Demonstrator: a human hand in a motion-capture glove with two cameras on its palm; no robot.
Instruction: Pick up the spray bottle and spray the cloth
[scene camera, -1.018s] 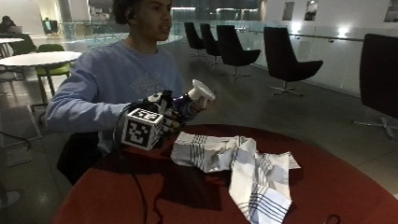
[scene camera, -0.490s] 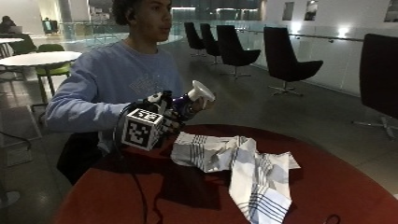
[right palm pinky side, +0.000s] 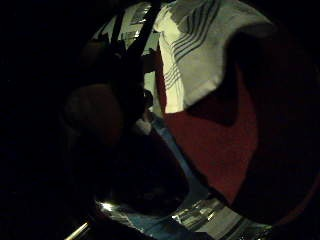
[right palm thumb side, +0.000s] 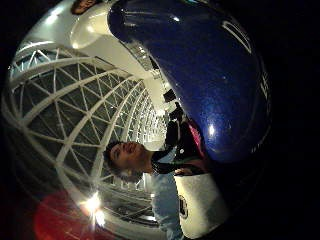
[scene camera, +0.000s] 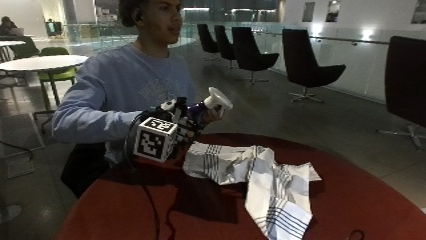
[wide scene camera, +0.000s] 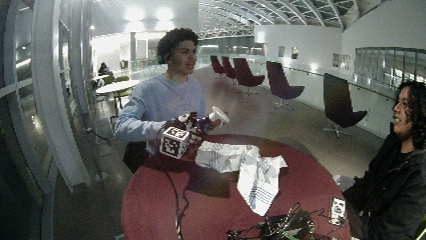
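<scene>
Almost nothing changes from a second ago: right hand (scene camera: 178, 122) grip stays curled round the spray bottle (scene camera: 208, 105), raised above the counter (scene camera: 373, 200) (nozzle toward cloth (scene camera: 259, 175)), spraying apparently still pending.

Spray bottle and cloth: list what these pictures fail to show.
- Spray bottle: its body is covered by the gloved right hand in the outside view; the thumb side palm view shows only blue plastic, too close to read.
- Any spray mist: too small and dim everywhere.
- Cloth: its lower end is cut off by the outside view's edge; shadow hides much in the little finger view.
</scene>
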